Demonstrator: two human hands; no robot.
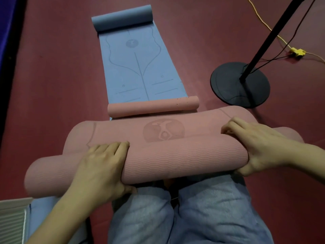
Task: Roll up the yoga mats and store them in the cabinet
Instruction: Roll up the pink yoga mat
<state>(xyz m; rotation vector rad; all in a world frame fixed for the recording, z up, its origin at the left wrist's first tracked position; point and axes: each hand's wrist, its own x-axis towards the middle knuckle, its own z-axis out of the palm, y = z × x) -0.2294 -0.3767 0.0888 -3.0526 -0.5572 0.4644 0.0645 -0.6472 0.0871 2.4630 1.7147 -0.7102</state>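
both hands, left hand (100, 166) and right hand (258, 147), gripped the rolled pink mat (182, 159) above the person's knees (175, 213).

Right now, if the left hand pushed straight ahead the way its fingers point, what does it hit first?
The left hand grips the pink roll, fingers pointing away from the person. Straight ahead lies the still-flat pink mat, then probably its small curled far end; depth is unclear.

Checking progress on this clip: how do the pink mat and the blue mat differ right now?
The pink mat is almost fully rolled, gripped by the left hand and right hand; the blue mat lies mostly flat, untouched, only its far end curled. Pink sits near the knees, blue farther off. Both carry printed alignment lines and a round logo.
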